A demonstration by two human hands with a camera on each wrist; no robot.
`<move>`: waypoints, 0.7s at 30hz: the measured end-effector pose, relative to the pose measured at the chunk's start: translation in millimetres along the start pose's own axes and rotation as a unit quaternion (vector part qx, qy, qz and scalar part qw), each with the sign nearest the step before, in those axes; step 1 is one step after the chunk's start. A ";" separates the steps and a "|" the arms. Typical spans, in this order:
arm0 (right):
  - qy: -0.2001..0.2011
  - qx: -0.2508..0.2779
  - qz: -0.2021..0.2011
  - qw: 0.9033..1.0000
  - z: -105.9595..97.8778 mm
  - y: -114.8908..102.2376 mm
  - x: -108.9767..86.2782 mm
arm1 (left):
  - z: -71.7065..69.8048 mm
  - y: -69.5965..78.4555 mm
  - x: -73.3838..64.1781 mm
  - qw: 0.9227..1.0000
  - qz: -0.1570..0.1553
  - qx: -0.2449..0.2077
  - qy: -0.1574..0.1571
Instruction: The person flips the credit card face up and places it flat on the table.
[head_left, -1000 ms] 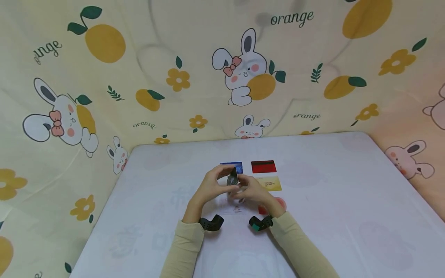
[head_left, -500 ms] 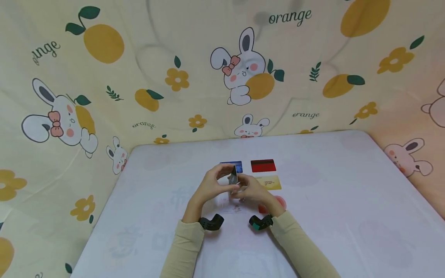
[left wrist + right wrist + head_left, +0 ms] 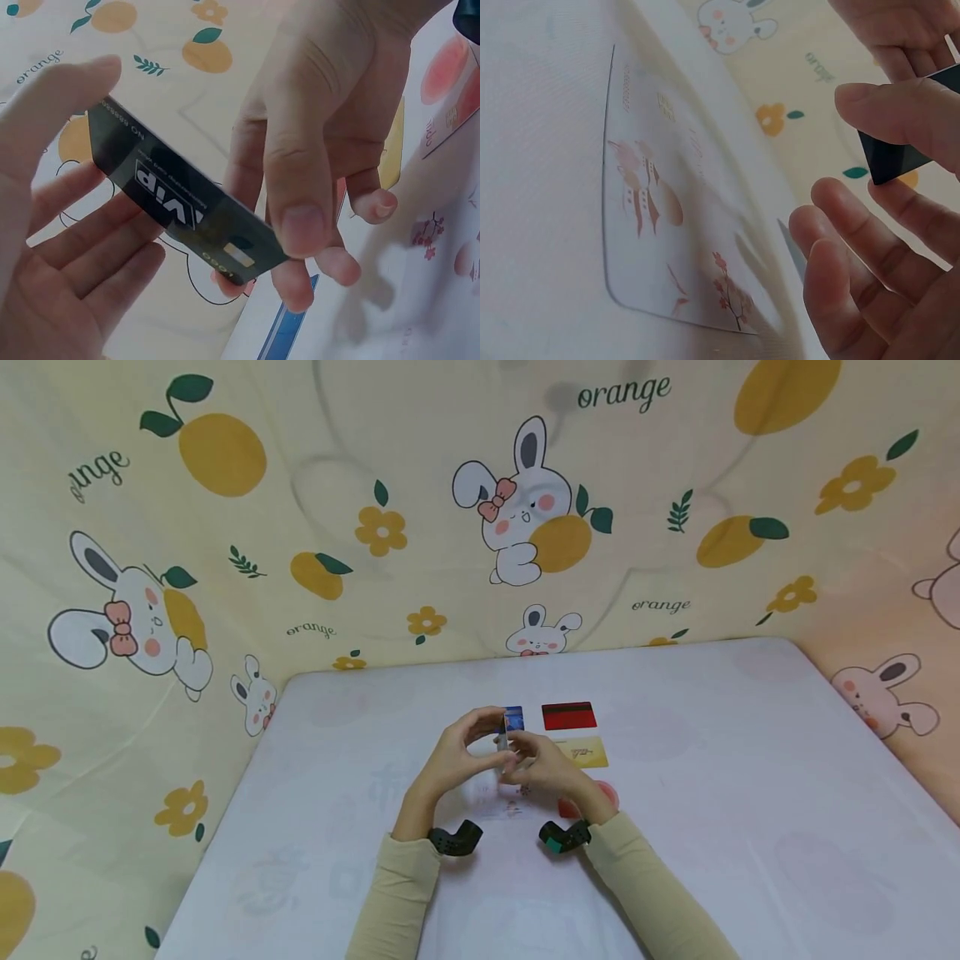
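My left hand [image 3: 461,760] and right hand [image 3: 547,768] hold one black VIP card [image 3: 169,191] between them, above the table. In the left wrist view, the left thumb and fingers grip one end of it, while the right thumb and index finger pinch the opposite corner. From the head view the card stands nearly edge-on. The right wrist view shows its dark corner under the right thumb, with the other right fingers loosely bent. Below the hands lies a white card [image 3: 656,202] with reddish plant prints and a gold chip.
Behind the hands are a blue card [image 3: 513,718] and a red card [image 3: 568,717] with a dark stripe. A gold card [image 3: 588,752] lies beside the right hand; a card with red circles [image 3: 568,809] is partly hidden under the right wrist. A patterned cloth [image 3: 435,527] hangs behind the white table [image 3: 712,793].
The black card has turned so that its printed face, visible earlier in the head view, now shows almost only its edge. Both hands stay in nearly the same place.
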State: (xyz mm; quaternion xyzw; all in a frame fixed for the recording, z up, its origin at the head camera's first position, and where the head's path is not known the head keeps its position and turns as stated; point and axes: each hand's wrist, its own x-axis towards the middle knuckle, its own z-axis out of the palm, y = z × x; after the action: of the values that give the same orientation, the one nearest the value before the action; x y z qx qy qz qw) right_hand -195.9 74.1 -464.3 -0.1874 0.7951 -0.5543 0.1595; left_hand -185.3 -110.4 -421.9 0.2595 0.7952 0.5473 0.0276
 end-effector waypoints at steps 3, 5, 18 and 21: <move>-0.003 -0.003 0.001 1.000 -1.6 0.6 0.1 | -0.5 3.7 -0.1 1.000 -0.004 -0.001 0.001; -0.006 -0.006 0.000 1.000 -2.8 0.7 0.2 | -1.7 10.4 -1.0 1.000 0.001 -0.002 0.001; 0.002 -0.021 -0.031 0.999 -12.4 5.1 -0.7 | -12.1 31.8 -7.9 1.000 -0.003 0.010 0.014; 0.009 -0.029 -0.034 0.999 -15.0 5.1 -0.9 | -14.7 30.0 -8.7 1.000 -0.009 0.005 0.020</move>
State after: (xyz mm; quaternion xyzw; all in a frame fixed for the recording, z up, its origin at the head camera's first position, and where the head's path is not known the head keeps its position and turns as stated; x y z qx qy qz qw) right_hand -202.6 88.5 -464.1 -0.2142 0.8054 -0.5377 0.1276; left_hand -171.2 -118.9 -391.6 0.2418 0.8007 0.5479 0.0148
